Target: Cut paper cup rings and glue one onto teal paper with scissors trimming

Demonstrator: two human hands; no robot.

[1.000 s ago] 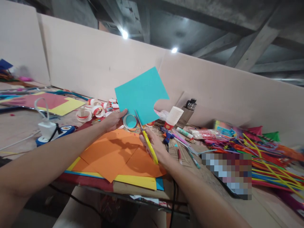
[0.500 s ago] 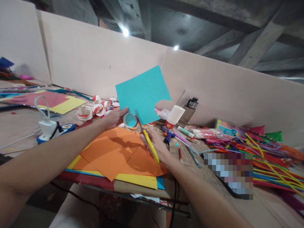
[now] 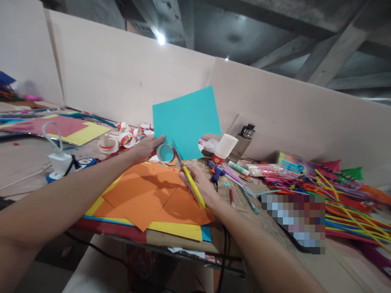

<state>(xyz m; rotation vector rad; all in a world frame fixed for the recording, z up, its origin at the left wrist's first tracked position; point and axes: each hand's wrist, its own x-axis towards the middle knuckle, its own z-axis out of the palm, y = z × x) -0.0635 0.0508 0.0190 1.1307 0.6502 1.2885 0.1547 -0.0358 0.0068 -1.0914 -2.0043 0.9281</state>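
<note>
My left hand point(image 3: 148, 147) pinches the lower left of a turquoise paper sheet point(image 3: 187, 120), held up above the table. A white ring point(image 3: 165, 154), like a section of paper cup, is against the sheet's lower left corner beside my fingers, with turquoise showing through it. The sheet has a rounded notch cut from its lower right edge. My right hand point(image 3: 200, 185) is closed on yellow-handled scissors point(image 3: 193, 185), whose blades point up at the sheet just right of the ring. Beneath both hands lie orange paper sheets point(image 3: 137, 195) on yellow and blue ones.
Cut cup rings point(image 3: 126, 138) lie behind my left hand. To the right are stacked paper cups point(image 3: 225, 147), a bottle point(image 3: 242, 142), a blue glue gun point(image 3: 217, 171), a blurred-out phone-like slab point(image 3: 293, 224) and colourful pipe cleaners point(image 3: 351, 219). A charger on a power strip point(image 3: 59, 165) stands left.
The turquoise sheet has turned slightly and shifted a little to the right at its top. The ring has moved slightly left, and the scissors have stayed almost in place.
</note>
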